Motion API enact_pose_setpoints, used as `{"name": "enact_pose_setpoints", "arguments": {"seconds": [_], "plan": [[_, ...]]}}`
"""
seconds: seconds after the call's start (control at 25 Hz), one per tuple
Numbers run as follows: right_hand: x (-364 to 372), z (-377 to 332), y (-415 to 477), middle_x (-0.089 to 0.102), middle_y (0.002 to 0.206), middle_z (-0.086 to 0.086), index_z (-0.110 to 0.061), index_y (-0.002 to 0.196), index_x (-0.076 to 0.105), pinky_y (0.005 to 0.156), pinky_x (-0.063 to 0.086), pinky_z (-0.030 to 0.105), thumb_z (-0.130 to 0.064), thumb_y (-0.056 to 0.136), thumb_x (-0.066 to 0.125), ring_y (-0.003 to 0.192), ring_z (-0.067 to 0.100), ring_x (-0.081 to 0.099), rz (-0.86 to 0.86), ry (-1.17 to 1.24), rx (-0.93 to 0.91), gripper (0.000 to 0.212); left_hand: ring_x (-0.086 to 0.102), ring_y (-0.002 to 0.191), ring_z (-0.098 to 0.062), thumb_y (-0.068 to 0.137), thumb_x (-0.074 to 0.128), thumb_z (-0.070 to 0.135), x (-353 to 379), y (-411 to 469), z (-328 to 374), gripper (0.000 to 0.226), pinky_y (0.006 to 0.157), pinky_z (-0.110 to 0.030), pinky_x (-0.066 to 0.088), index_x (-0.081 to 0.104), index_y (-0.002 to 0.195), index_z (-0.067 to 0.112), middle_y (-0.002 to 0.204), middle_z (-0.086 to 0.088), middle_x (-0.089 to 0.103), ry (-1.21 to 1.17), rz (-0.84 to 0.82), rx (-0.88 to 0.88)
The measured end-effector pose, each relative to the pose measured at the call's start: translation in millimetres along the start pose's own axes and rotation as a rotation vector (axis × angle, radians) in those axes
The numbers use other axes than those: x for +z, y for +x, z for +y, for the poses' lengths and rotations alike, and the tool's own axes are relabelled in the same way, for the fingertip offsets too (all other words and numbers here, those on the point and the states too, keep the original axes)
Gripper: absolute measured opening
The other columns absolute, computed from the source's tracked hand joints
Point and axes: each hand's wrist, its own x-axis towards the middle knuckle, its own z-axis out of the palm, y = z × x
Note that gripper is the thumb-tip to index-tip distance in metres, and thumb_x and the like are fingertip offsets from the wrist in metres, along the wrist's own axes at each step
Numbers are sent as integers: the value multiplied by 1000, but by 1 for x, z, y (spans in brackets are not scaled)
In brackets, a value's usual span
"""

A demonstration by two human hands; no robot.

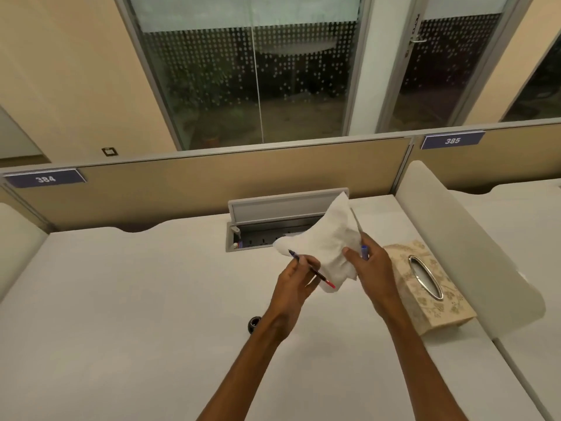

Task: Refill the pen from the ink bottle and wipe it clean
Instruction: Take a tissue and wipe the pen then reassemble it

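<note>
My left hand (296,276) pinches a thin pen part (312,269), dark with a red end, held slantwise above the desk with its tip up and to the left. My right hand (368,262) grips a white tissue (326,241) that hangs between the two hands. The same hand also holds a slim silver pen barrel (357,222) with a blue end, pointing away from me. A small dark ink bottle (254,324) stands open on the white desk (136,299), just left of my left forearm.
A patterned tissue box (428,287) with an oval metal slot lies to the right of my right hand. Behind the hands a cable tray (273,235) stands with its lid raised. White side dividers flank the desk, with a beige partition behind.
</note>
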Motion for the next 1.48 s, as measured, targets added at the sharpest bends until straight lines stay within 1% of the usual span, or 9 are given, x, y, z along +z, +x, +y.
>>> {"name": "enact_pose_setpoints", "arguments": {"seconds": [0.2, 0.44, 0.68, 0.8, 0.92, 1.08, 1.2, 1.36, 1.48], "plan": [[51, -7, -23, 54, 138, 13, -17, 127, 60, 100, 43, 29, -16, 85, 67, 117, 24, 57, -231, -412, -359, 42, 66, 108, -22, 84, 51, 45, -32, -20, 11, 37, 92, -37, 55, 61, 114, 27, 115, 6, 68, -151, 81, -9], [89, -14, -44, 57, 136, 3, -22, 135, 53, 99, 42, 25, -25, 90, 61, 120, 23, 57, -452, -543, -408, 46, 65, 113, -35, 99, 44, 33, -76, -27, 20, 42, 99, -54, 49, 54, 132, 11, 130, -15, 62, -211, 218, -46], [99, -34, -50, 56, 131, -4, -19, 135, 51, 87, 45, 13, -28, 95, 55, 118, 13, 54, -333, -40, -81, 42, 63, 113, -31, 101, 44, 24, -104, -38, 27, 31, 101, -54, 48, 65, 118, 11, 122, -1, 63, -276, 207, 39], [105, -46, -55, 63, 116, -5, -27, 129, 51, 62, 48, 11, -34, 92, 57, 91, 10, 63, -462, -11, 160, 38, 65, 112, -26, 101, 41, 27, -111, -43, 29, 30, 102, -45, 50, 67, 101, 12, 121, -6, 65, -194, 119, 56], [113, -43, -59, 67, 104, -1, -21, 113, 60, 72, 51, 22, -32, 88, 65, 93, 19, 65, -507, 14, 287, 28, 63, 113, -21, 101, 41, 33, -115, -42, 33, 32, 104, -35, 48, 64, 95, 12, 118, -10, 66, -49, 28, 48], [111, -37, -58, 68, 99, 4, -24, 97, 62, 65, 54, 23, -25, 88, 65, 87, 19, 66, -271, 196, 317, 9, 55, 123, -15, 99, 45, 40, -121, -40, 41, 34, 109, -36, 41, 69, 104, 16, 133, 3, 59, 211, 31, 56], [108, -33, -52, 66, 106, 8, -17, 108, 60, 73, 55, 30, -27, 89, 65, 90, 22, 63, -124, 161, 281, 22, 61, 105, -8, 98, 46, 40, -120, -43, 47, 31, 96, -26, 46, 69, 108, 23, 119, 8, 64, 546, 135, 148], [114, -38, -51, 65, 112, 7, -15, 116, 59, 90, 55, 43, -26, 86, 68, 100, 27, 63, -80, 104, 247, 33, 69, 80, -14, 93, 58, 34, -112, -47, 49, 29, 81, -24, 55, 69, 117, 22, 95, 3, 65, 648, 87, 253], [117, -45, -57, 67, 108, 9, -14, 115, 60, 68, 55, 26, -26, 88, 65, 89, 23, 64, -176, 147, 240, 29, 69, 76, -11, 89, 63, 36, -108, -44, 47, 33, 83, -26, 57, 69, 117, 19, 95, 3, 66, 717, 122, 283]]}}
